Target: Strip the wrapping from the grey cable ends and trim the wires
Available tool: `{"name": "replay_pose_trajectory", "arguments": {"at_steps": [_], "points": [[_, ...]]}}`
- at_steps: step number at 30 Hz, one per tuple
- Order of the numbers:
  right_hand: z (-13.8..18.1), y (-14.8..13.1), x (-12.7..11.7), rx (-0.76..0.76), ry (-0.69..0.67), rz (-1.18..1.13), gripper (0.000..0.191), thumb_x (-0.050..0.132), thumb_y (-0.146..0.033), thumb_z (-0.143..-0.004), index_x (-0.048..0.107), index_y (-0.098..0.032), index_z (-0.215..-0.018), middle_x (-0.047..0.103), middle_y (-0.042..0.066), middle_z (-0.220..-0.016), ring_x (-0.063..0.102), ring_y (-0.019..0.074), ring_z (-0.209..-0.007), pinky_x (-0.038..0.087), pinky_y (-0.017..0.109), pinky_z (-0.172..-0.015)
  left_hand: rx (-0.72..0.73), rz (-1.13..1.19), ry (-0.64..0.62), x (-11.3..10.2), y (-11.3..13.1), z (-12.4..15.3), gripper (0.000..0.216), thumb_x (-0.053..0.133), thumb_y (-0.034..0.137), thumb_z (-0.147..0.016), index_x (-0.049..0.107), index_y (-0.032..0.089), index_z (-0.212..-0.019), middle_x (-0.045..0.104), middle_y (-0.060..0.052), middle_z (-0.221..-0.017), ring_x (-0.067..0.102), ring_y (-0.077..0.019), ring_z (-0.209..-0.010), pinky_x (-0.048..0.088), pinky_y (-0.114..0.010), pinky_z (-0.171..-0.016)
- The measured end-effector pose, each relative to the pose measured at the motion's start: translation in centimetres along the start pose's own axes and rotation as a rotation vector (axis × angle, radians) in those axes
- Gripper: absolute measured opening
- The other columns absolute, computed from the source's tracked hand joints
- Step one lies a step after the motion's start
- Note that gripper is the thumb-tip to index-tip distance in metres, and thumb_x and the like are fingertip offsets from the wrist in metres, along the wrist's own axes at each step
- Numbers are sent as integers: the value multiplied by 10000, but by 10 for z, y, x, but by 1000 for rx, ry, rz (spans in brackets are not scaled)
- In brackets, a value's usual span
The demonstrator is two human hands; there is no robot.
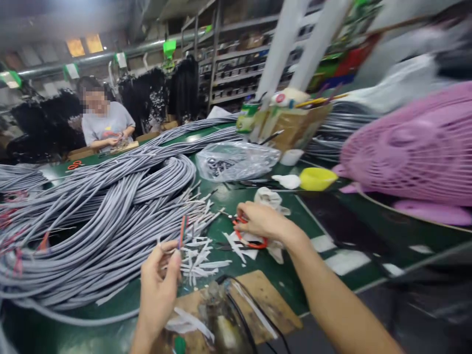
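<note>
My left hand (160, 278) is closed, with thumb and fingers pinching a short bundle of coloured wires (183, 231), orange and blue among them, that points upward. Where the bundle leads below the fingers is hidden. To its right, my right hand (261, 221) has its fingers closed at a pair of scissors (254, 244) with orange handles, low over the table. Part of the scissors is behind the fingers. White strips (199, 260) lie scattered between the two hands. Beside my left hand spreads a large pile of grey cables (121, 211), their pale stripped ends towards me.
A brown board (273, 295) with a blurred device and black cords is in front. Behind are a clear plastic bag (236, 160), a yellow scoop-like piece (317, 179) and a cardboard holder (291, 128). A pink basket (413, 147) stands right. A person (106, 120) sits across the table.
</note>
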State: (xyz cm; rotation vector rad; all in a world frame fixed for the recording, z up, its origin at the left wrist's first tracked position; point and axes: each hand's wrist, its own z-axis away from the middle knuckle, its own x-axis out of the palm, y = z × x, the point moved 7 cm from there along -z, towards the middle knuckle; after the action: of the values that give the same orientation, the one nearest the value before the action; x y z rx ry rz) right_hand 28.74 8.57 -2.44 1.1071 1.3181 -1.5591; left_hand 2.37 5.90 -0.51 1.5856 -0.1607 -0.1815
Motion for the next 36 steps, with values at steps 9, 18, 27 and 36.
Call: {"name": "replay_pose_trajectory", "arguments": {"at_steps": [9, 18, 27, 36], "points": [[25, 1, 8, 61, 26, 132, 288, 512, -346, -899, 556, -214, -1152, 551, 71, -1207, 570, 184, -1004, 497, 385, -838, -50, 139, -208, 7, 5, 3, 435, 715, 434, -698, 664, 133, -1007, 570, -13, -642, 409, -58, -457, 276, -162, -391], [19, -27, -21, -318, 124, -56, 145, 535, -142, -694, 613, -183, -809, 691, 71, -785, 646, 213, -675, 500, 305, -606, 553, 92, -70, 1, 32, 9, 311, 616, 464, -787, 638, 184, -653, 497, -10, -585, 476, -132, -614, 401, -250, -590], [49, -92, -9, -696, 281, -546, 308, 616, -515, -674, 538, -218, -696, 597, 13, -668, 537, 158, -585, 454, 265, -557, 665, -150, 34, 10, 37, 22, 496, 539, 496, -824, 615, 176, -453, 482, -42, -666, 482, -129, -599, 397, -276, -567], [64, -114, -7, -787, 120, -562, 290, 621, -471, -701, 573, -199, -613, 537, 0, -591, 484, 134, -547, 417, 245, -537, 797, -390, -86, 28, 41, 28, 315, 533, 233, -820, 696, 193, -553, 482, -45, -701, 461, -115, -592, 347, -229, -497]]}}
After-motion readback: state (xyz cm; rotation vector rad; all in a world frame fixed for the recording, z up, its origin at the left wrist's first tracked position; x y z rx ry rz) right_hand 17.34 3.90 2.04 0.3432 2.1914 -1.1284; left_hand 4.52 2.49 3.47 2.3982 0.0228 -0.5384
